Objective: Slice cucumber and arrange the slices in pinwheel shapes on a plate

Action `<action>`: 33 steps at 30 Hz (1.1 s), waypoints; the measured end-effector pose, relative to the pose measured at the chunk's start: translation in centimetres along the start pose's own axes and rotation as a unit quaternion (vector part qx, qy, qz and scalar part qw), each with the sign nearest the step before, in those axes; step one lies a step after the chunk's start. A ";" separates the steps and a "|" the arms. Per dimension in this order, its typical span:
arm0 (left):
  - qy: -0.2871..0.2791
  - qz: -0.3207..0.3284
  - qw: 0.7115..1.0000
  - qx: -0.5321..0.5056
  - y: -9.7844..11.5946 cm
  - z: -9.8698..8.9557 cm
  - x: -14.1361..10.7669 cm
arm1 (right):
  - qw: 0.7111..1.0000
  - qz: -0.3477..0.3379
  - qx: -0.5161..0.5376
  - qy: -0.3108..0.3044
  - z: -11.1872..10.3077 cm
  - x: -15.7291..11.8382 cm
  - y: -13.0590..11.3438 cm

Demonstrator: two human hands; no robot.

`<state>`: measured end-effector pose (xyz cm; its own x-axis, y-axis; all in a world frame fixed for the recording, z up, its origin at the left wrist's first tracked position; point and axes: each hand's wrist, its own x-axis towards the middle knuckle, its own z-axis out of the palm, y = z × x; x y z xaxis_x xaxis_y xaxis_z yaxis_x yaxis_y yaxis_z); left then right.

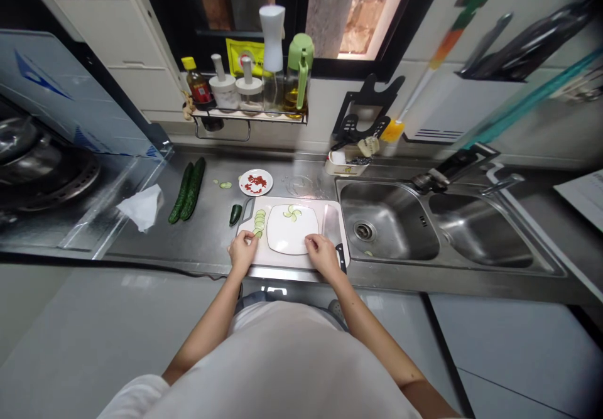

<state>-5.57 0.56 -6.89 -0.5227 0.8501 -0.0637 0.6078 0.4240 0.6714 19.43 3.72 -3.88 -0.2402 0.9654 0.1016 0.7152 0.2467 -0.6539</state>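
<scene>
My left hand is at the left of the white cutting board. Its fingertips are pinched on a cucumber slice at the near end of a row of overlapping slices. Over the lower right edge of a white square plate is my right hand, its fingers curled together; whatever they may hold is hidden. Several cucumber slices form a curved fan near the plate's far edge. A kitchen knife lies along the board's right side, its black handle toward me.
Left of the board are a cucumber end piece, two whole cucumbers and a crumpled white paper. A small plate of red bits stands behind. The double sink is right, the stove far left, a condiment rack above.
</scene>
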 end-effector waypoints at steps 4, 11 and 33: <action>-0.023 0.019 0.994 -0.102 0.6 -0.6 0.3 | 1.000 -0.001 0.018 0.006 -0.3 0.3 -0.8; -0.095 0.109 0.960 -0.241 4.3 -2.8 0.2 | 0.996 -0.059 0.063 0.012 -1.4 1.3 -3.7; -0.270 -0.058 0.879 -0.389 8.4 -2.4 -1.7 | 0.985 -0.161 0.052 0.008 -2.8 2.5 -5.5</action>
<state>-1.03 1.98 0.67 -0.0672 0.9289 -0.3641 -0.1331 0.3533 0.9260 16.76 4.98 2.10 -0.4325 0.8395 0.3287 0.5318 0.5320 -0.6589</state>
